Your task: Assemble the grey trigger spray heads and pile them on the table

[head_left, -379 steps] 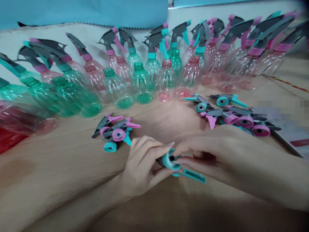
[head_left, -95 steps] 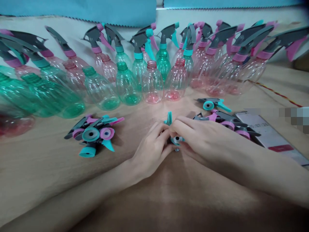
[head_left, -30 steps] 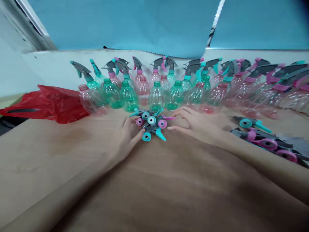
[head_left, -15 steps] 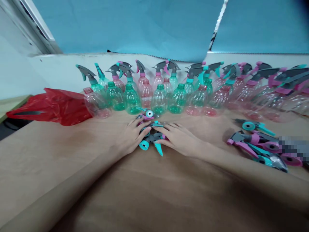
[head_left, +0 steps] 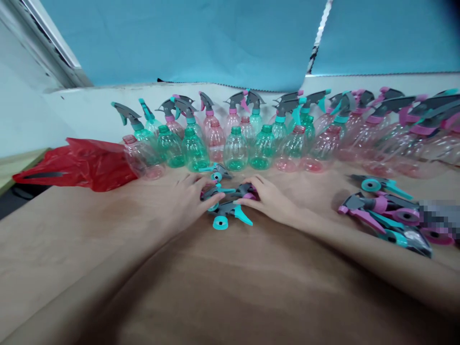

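- Turquoise and grey spray heads (head_left: 227,209) lie in a small heap on the middle of the table (head_left: 53,235), between the two hands.
- The left hand (head_left: 189,199) is low, with its back facing up. Its fingers bend around the left side of the heap. Its thumb points right, over the heap.
- The right hand (head_left: 273,199) comes from the other side. Its fingers curl over a pink and grey spray head (head_left: 249,190), with the thumb just below.
- I cannot tell if either grip is squeezed tight.
- Both bare arms (head_left: 345,239) slant in from the near side, like a V.
- The table is tan, with dark shadow on the near part.
- Pink and green bottles (head_left: 235,153) stand along the back edge, many wearing spray tops.
- A red bag (head_left: 84,165) lies at the back left corner.
- More spray heads lie toward the right edge.
- Behind are a white wall (head_left: 93,115) and blue sheets (head_left: 197,43).
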`<state>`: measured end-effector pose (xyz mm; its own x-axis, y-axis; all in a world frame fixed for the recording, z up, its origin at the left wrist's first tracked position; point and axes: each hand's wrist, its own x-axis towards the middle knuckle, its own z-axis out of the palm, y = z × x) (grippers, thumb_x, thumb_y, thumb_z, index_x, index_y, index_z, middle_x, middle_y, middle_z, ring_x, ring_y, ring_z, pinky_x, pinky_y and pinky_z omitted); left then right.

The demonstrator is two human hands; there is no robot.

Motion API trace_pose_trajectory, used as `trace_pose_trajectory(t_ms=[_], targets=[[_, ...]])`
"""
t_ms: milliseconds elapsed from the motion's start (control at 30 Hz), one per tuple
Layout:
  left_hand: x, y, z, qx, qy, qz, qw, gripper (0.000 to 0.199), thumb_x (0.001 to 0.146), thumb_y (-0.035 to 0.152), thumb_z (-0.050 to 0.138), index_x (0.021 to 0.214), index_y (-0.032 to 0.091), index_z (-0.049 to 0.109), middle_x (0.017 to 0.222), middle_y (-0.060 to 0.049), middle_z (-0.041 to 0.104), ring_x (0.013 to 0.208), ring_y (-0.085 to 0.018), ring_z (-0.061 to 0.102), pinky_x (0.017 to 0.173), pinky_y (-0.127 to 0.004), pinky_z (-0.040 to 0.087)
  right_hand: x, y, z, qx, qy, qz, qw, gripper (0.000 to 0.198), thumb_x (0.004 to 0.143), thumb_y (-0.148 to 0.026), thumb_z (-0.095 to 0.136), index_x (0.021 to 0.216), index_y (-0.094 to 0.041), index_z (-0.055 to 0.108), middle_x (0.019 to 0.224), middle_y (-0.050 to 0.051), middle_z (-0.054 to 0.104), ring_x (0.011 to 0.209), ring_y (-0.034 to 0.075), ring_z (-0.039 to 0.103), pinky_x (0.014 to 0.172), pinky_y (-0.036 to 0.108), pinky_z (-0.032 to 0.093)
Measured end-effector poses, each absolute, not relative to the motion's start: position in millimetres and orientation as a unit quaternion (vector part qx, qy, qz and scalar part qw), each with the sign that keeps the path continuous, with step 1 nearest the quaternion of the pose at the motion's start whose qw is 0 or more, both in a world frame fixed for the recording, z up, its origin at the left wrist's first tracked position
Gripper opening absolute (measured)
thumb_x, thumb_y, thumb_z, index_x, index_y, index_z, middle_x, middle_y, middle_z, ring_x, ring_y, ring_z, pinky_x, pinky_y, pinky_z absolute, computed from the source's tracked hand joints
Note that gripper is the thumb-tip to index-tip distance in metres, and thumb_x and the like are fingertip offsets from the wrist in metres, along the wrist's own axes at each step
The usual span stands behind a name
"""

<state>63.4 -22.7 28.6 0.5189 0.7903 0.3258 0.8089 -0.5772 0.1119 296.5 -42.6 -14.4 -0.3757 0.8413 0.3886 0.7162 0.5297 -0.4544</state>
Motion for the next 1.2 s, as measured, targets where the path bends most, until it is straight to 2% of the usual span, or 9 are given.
trace_pose_trajectory(t_ms=[167,467,533,633,700,833,1000,1067,1200], targets=[[73,8,21,-0.915,-0.372,-0.154,-0.003,0.041,0.097,0.039,0.029,0.120,0.020,0.057,0.130,-0.007,0.058,0.133,-0.024,0.040,0.107,-0.043,0.035,280,-31,-20,-0.435,-0.829,0.148,0.320,0.058,0.087,-0.056,0.049,0.131,-0.019,0.040,0.133,0.014,0.051,0.119,0.025,0.052,0.097,0.043,0.044],[76,20,33,-0.940,-0.307,-0.150,0.013,0.041,0.095,0.045,0.032,0.107,0.026,0.066,0.113,-0.007,0.067,0.117,-0.031,0.055,0.092,-0.047,0.047,327,-59,18,-0.437,-0.843,0.117,0.290,0.060,0.089,-0.059,0.045,0.134,-0.019,0.042,0.141,0.012,0.046,0.132,0.024,0.040,0.105,0.043,0.037],[91,10,38,-0.941,-0.301,-0.155,0.019,0.039,0.096,0.044,0.033,0.111,0.027,0.064,0.117,-0.006,0.064,0.119,-0.032,0.053,0.095,-0.049,0.045,352,-75,25,-0.457,-0.842,0.100,0.269,0.054,0.090,-0.054,0.046,0.131,-0.019,0.046,0.135,0.012,0.052,0.125,0.025,0.047,0.101,0.043,0.040],[126,-13,41,-0.943,-0.286,-0.167,0.010,0.038,0.098,0.040,0.030,0.119,0.028,0.060,0.125,-0.005,0.059,0.125,-0.030,0.047,0.102,-0.050,0.040,396,-94,28,-0.481,-0.844,0.075,0.225,0.026,0.093,-0.040,0.048,0.102,-0.023,0.065,0.111,0.005,0.066,0.107,0.022,0.059,0.094,0.039,0.044],[152,-30,42,-0.937,-0.306,-0.169,-0.004,0.038,0.098,0.043,0.034,0.120,0.024,0.058,0.133,-0.009,0.050,0.125,-0.029,0.046,0.103,-0.050,0.040,430,-103,28,-0.521,-0.826,0.045,0.211,0.021,0.091,-0.035,0.050,0.093,-0.022,0.066,0.101,0.005,0.068,0.100,0.022,0.061,0.088,0.039,0.046],[199,-56,37,-0.958,-0.228,-0.169,-0.030,0.030,0.097,0.037,0.041,0.118,0.024,0.056,0.129,-0.009,0.052,0.119,-0.027,0.050,0.100,-0.048,0.043,505,-105,25,-0.606,-0.774,-0.018,0.182,0.025,0.091,-0.033,0.046,0.098,-0.019,0.065,0.098,0.011,0.068,0.087,0.026,0.063,0.072,0.041,0.050],[239,-72,27,-0.972,-0.136,-0.180,-0.065,0.025,0.095,0.030,0.046,0.117,0.022,0.054,0.119,-0.009,0.058,0.110,-0.024,0.056,0.092,-0.042,0.049,574,-88,19,-0.620,-0.777,-0.053,0.094,0.031,0.097,-0.026,0.036,0.110,-0.020,0.064,0.116,0.014,0.061,0.103,0.024,0.059,0.084,0.041,0.048],[251,-75,24,-0.973,-0.119,-0.183,-0.078,0.024,0.094,0.027,0.047,0.117,0.023,0.053,0.118,-0.008,0.059,0.107,-0.023,0.058,0.091,-0.040,0.050,583,-79,14,-0.605,-0.793,-0.051,0.057,0.031,0.092,-0.034,0.053,0.119,-0.019,0.056,0.121,0.009,0.057,0.101,0.020,0.059,0.084,0.042,0.051],[269,-74,19,-0.970,-0.108,-0.191,-0.104,0.023,0.094,0.024,0.045,0.116,0.023,0.053,0.116,-0.007,0.060,0.104,-0.021,0.060,0.087,-0.037,0.052,576,-66,10,-0.578,-0.815,-0.049,0.013,0.032,0.091,-0.034,0.055,0.120,-0.018,0.055,0.122,0.009,0.057,0.101,0.021,0.059,0.084,0.043,0.051]])
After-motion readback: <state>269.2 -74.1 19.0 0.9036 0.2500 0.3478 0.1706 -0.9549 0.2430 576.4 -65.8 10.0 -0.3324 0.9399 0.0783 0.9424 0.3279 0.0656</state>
